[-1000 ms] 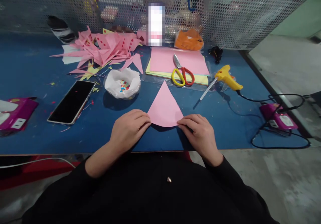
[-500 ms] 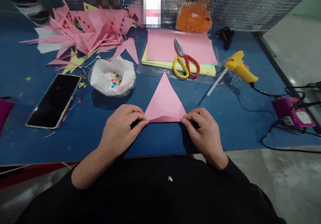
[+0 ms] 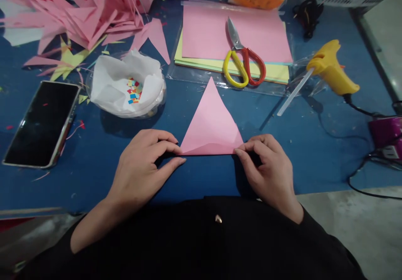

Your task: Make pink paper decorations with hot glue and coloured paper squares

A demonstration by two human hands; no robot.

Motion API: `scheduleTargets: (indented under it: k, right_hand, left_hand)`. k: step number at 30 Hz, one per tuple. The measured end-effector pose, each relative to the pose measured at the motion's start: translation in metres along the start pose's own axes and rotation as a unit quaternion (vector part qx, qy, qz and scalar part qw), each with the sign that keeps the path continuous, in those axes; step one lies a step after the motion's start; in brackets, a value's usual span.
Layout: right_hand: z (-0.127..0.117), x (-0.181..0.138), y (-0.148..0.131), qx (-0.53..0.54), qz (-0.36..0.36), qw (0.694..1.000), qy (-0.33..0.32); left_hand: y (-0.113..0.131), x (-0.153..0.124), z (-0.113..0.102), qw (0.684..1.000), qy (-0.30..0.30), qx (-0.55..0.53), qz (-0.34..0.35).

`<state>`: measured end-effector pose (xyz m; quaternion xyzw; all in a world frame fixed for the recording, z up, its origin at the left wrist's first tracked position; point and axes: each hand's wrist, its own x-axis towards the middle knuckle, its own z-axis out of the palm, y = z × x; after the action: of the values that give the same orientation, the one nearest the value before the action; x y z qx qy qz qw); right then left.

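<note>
- Pink paper, folded into one triangle (image 3: 211,123), lies flat on the blue desk (image 3: 204,175). Its tip points at the scissors (image 3: 243,60) and its long edge is on my side of them.
- My two hands are set apart, one at each end of that long edge. The left hand (image 3: 141,163) has forefinger and thumb closed on the left corner, and the right hand (image 3: 270,167) pinches the right corner the same way.
- I judge the step in hand to be setting the crease along the near edge, where a shallow flap shows. Any further move calls for both corners held level, so the layers do not slip before the fold is pressed flat.
- Under the scissors is one stack of sheets (image 3: 204,37) in a clear sleeve, with pink on top and yellow showing below. I count one pair of scissors, with one yellow and one red handle loop.
- Left of the scissors stands one bowl (image 3: 125,104) lined with white paper, holding small coloured bits too many to count.
- Right of the scissors lies one yellow glue gun (image 3: 333,68), its stick aimed back towards them.
- Far left of the scissors lies one phone (image 3: 39,123), screen dark.
- Beyond and left of the scissors is a heap of pink offcuts (image 3: 78,12), too tangled to count.
</note>
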<state>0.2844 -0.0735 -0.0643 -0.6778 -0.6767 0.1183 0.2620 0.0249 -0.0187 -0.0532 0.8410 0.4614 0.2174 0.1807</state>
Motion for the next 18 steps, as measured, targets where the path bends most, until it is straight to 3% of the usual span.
scheduleTargets:
  k: [18]
  right_hand:
    - [0.0,0.0,-0.0008,-0.005,0.005,1.0,0.02]
  left_hand:
    - [0.0035,0.0033,0.0053,0.999,-0.004,0.047,-0.001]
